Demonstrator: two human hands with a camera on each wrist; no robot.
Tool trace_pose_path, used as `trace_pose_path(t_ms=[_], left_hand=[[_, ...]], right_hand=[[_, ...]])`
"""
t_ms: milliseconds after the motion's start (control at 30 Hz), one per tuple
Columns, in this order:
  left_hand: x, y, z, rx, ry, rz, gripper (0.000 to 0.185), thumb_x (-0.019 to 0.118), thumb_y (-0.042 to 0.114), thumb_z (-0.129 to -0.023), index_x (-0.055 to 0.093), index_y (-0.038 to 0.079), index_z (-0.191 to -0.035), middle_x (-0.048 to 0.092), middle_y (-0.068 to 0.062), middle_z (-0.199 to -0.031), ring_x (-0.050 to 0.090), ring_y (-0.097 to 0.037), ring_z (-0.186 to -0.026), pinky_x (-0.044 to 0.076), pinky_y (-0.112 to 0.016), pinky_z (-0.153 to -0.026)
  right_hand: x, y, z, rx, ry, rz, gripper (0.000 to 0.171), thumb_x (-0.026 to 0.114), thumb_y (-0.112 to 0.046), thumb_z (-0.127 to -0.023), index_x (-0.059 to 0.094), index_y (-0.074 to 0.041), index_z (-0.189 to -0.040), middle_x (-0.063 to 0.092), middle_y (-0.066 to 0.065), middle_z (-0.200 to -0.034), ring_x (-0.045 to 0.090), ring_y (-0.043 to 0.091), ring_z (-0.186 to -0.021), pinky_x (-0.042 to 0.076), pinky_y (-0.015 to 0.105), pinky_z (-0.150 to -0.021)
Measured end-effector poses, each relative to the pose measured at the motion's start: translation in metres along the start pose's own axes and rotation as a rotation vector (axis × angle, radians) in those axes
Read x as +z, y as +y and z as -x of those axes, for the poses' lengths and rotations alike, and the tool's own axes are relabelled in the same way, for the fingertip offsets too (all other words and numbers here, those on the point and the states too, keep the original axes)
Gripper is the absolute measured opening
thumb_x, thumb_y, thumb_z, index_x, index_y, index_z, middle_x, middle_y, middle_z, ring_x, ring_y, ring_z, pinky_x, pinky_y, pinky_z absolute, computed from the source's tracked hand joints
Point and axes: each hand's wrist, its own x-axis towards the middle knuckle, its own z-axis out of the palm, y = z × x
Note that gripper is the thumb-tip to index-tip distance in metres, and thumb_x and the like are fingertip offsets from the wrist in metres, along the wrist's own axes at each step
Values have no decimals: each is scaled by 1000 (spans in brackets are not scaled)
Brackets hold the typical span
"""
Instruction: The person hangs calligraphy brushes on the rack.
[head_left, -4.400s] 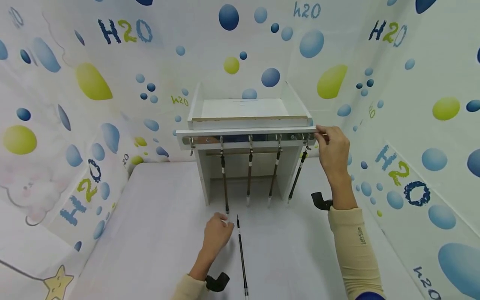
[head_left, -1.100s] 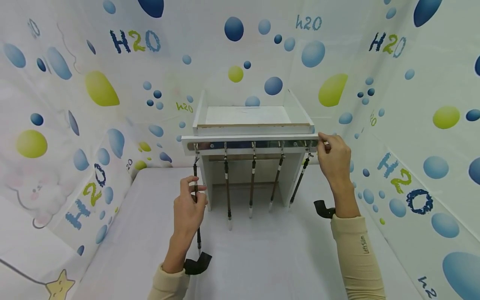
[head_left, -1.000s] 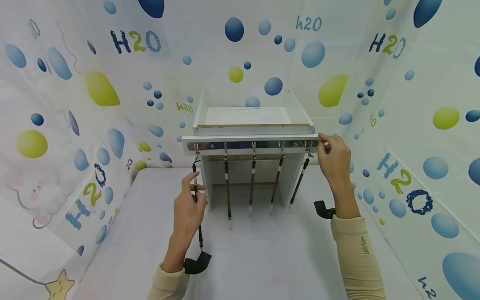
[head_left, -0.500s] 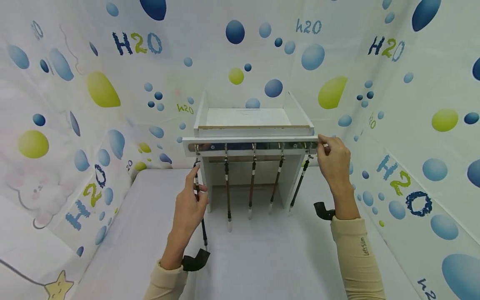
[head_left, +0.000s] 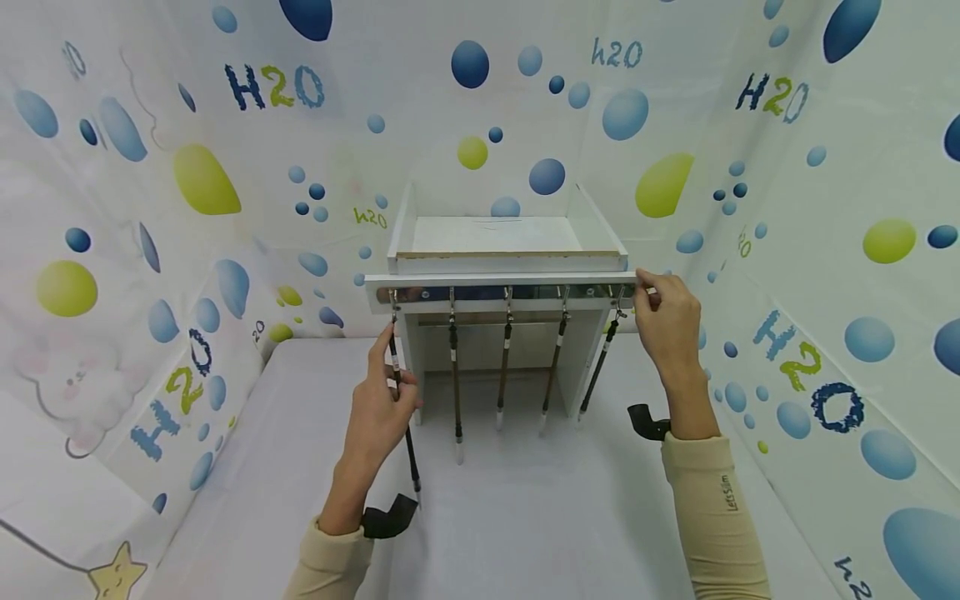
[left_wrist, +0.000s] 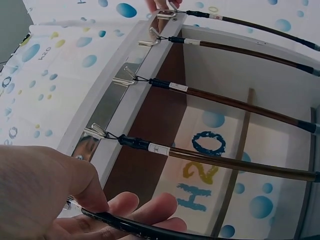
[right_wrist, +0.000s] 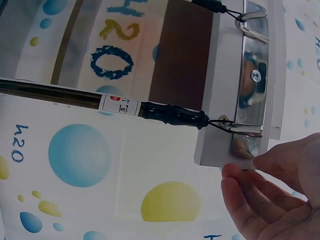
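My left hand (head_left: 381, 408) pinches the upper part of the leftmost calligraphy brush (head_left: 412, 458) between thumb and fingers. The index fingertip reaches up to the brush's cord, just under the leftmost hook (head_left: 393, 298). In the left wrist view the brush's black top end (left_wrist: 102, 216) lies under the thumb, across the fingers; the hand partly hides the hook there. At the other end, my right hand (head_left: 669, 321) pinches the corner of the white board (head_left: 495, 277) that carries the metal hook strip (head_left: 480, 292). Close beside those fingers a labelled brush (right_wrist: 120, 105) hangs by its loop.
Several more brushes, such as the middle brush (head_left: 504, 367), hang tip-down in a row. A white wooden stand (head_left: 581, 358) with an open tray top (head_left: 487, 236) bears the board. It stands on a white surface (head_left: 510, 533) before walls printed with bubbles.
Earlier one brush lay on the surface and the leftmost hook was bare; that brush is now up at this hook. Lately the left fingertips rose and its lower end swung right. The right hand stayed.
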Motion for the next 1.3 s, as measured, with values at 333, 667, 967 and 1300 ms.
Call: trace_pose_path(t_ms=[333, 667, 967, 1300], left_hand=[[-1, -1, -1, -80, -29, 58, 76, 51, 5, -96, 10, 19, -159, 71, -20, -106, 75, -26, -73, 53, -36, -66], [-2, -1, 1, -143, -15, 111, 61, 48, 7, -97, 21, 10, -151, 72, -19, -112, 75, -25, -73, 56, -38, -71], [-3, -2, 0, -169, -15, 87, 54, 47, 8, -98, 27, 8, -148, 73, -16, -115, 72, -19, -66, 54, -34, -69], [-4, -1, 3, -168, 40, 124, 52, 48, 7, -98, 30, 9, -147, 73, -17, -112, 66, -16, -57, 54, -23, -58]], right_hand=[[-1, -1, 0, 3, -2, 1, 27, 56, 3, -95, 69, 6, -119, 69, 27, -101, 72, 44, -88, 60, 52, -78], [0, 0, 0, 2, -2, 4, 28, 56, 3, -95, 69, 6, -119, 70, 27, -101, 72, 44, -88, 60, 53, -78], [-1, -1, 0, 7, -2, 6, 28, 55, 4, -95, 69, 7, -119, 69, 28, -102, 72, 45, -89, 60, 53, -79], [-1, -1, 0, 10, -6, 2, 28, 55, 3, -95, 69, 7, -119, 69, 28, -102, 72, 45, -88, 60, 54, -79]])
